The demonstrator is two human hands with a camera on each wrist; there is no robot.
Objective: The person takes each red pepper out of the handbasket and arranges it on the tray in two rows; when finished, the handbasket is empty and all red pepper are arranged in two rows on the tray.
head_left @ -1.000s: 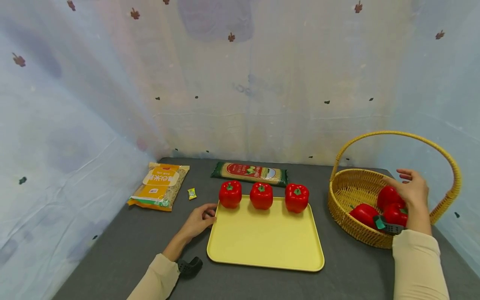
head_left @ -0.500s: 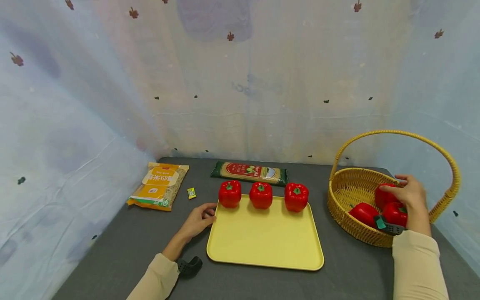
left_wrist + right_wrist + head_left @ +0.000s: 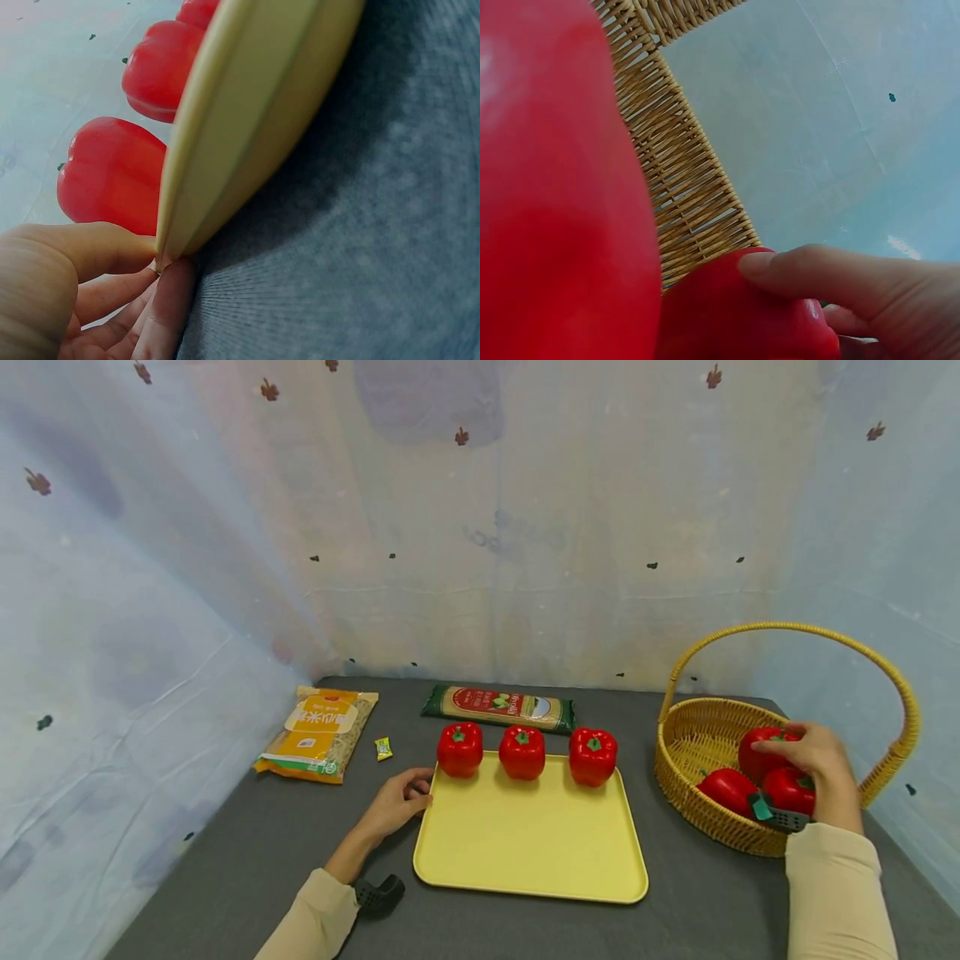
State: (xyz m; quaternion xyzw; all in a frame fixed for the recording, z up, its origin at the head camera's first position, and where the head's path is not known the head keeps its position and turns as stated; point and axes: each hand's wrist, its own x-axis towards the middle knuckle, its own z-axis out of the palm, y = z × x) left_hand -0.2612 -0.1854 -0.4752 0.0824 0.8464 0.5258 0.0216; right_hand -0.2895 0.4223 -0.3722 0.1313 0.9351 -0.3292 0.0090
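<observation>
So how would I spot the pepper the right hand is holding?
Look for the basket, to the right of the yellow tray. Inside, find the rearmost red pepper. Unlike the two nearer ones, it is gripped by the right hand.

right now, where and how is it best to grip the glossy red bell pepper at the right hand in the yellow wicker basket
I'd probably grip the glossy red bell pepper across its rounded upper sides, coming from above and the right, as the right hand does: its upper part is exposed, while two other red peppers sit by its near side.
</observation>
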